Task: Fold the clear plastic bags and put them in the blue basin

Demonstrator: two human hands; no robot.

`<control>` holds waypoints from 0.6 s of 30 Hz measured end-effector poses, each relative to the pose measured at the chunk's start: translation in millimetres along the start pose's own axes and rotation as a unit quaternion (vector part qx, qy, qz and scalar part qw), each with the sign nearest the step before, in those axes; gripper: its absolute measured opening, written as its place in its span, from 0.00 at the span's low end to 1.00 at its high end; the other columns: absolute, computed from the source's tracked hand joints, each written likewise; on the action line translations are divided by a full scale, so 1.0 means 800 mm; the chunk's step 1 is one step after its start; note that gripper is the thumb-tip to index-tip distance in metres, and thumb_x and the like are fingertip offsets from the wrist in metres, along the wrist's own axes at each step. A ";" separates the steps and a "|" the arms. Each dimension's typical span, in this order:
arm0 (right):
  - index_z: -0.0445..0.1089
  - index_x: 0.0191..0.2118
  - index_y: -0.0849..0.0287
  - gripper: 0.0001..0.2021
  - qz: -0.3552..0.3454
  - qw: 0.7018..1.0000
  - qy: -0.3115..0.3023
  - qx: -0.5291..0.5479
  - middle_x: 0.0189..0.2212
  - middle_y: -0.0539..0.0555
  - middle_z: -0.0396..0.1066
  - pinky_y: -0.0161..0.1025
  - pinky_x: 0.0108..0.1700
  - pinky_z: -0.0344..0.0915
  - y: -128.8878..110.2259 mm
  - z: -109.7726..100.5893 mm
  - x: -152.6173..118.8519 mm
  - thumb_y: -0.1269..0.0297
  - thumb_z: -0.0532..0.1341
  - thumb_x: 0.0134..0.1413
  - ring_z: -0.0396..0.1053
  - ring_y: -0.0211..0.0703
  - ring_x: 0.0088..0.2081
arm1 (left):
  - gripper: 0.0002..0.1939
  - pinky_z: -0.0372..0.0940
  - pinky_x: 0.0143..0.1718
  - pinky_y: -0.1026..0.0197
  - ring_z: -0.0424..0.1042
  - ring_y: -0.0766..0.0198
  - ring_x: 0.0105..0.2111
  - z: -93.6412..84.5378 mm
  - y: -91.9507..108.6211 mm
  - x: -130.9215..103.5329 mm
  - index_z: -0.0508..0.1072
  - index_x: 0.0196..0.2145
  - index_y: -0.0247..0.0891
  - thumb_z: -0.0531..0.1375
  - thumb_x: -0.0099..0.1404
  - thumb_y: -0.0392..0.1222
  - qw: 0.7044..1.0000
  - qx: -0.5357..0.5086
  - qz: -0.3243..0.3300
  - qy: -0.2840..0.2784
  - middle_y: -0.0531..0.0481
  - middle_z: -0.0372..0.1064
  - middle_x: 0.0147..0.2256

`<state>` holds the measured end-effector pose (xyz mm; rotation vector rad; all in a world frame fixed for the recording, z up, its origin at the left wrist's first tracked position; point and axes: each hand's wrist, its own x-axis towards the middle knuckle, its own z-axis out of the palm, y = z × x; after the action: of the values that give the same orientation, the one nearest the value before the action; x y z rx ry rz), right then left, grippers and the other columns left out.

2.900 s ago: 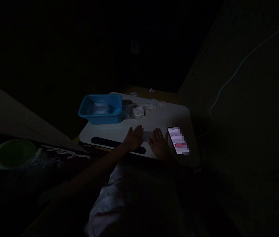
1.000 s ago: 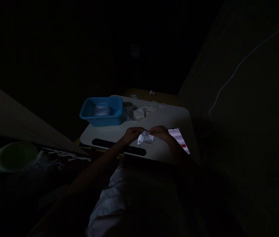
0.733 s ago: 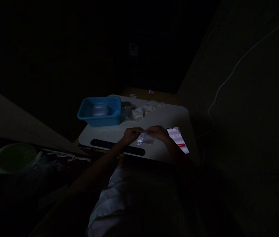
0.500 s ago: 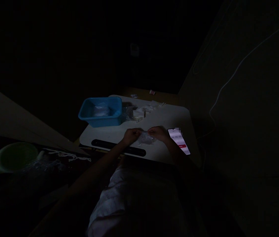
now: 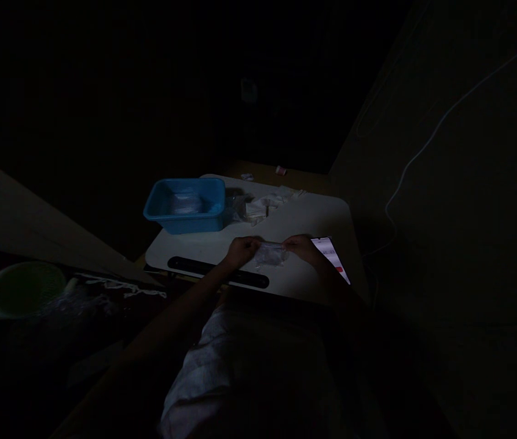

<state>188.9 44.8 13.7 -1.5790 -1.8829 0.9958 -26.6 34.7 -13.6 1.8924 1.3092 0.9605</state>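
Observation:
A small clear plastic bag [image 5: 270,255] is stretched between my two hands over the white table [image 5: 317,213]. My left hand [image 5: 242,251] pinches its upper left corner. At its upper right corner, the fingers of my right hand [image 5: 303,246] are closed on the edge. What the bag contains is too dim to tell. Behind the hands lie crumpled clear plastic and white pieces [image 5: 257,210]. A blue basin [image 5: 194,225] with clear plastic packets [image 5: 186,203] inside stands at the table's left.
A lit phone [image 5: 331,257] lies right of my right hand, partly covered by it. The table has a dark slot [image 5: 194,267] near its front edge. A green container [image 5: 25,289] is at the lower left. A white cable [image 5: 441,125] hangs along the right wall.
My right hand has moved right along the bag's top edge, now farther from my left hand and over part of the phone. The bag's top edge looks straighter.

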 end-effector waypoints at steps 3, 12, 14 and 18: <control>0.73 0.26 0.60 0.07 -0.002 1.000 0.009 0.003 0.25 0.50 0.74 0.35 0.33 0.65 0.001 0.001 -0.001 0.71 0.58 0.43 0.71 0.40 0.29 | 0.13 0.62 0.26 0.68 0.70 0.67 0.26 0.000 0.000 0.000 0.76 0.32 0.33 0.54 0.59 0.41 1.000 -0.001 -0.005 0.004 0.52 0.73 0.26; 0.73 0.27 0.60 0.06 -0.005 0.999 0.048 0.015 0.26 0.50 0.74 0.36 0.37 0.65 0.005 0.006 -0.002 0.69 0.58 0.44 0.71 0.41 0.31 | 0.15 0.64 0.27 0.68 0.71 0.66 0.26 0.003 -0.002 0.001 0.75 0.39 0.32 0.56 0.57 0.42 0.998 -0.047 -0.035 0.023 0.48 0.74 0.29; 0.73 0.27 0.59 0.06 -0.003 0.998 0.061 0.015 0.26 0.50 0.74 0.37 0.37 0.65 0.005 0.007 -0.003 0.69 0.57 0.44 0.71 0.41 0.32 | 0.16 0.65 0.28 0.67 0.71 0.65 0.26 0.003 -0.002 0.001 0.75 0.40 0.32 0.57 0.56 0.41 0.998 -0.042 -0.036 0.023 0.47 0.74 0.29; 0.72 0.27 0.59 0.07 -0.004 0.997 0.082 0.011 0.27 0.50 0.74 0.37 0.38 0.64 0.004 0.007 -0.004 0.70 0.57 0.44 0.71 0.41 0.32 | 0.16 0.66 0.31 0.66 0.71 0.66 0.27 0.003 0.001 -0.001 0.74 0.41 0.33 0.57 0.55 0.38 0.999 -0.021 -0.019 0.022 0.48 0.75 0.31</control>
<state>187.3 40.3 7.8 -1.5889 -1.7588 0.8534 -24.6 33.8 -14.4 1.8185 1.3360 1.0086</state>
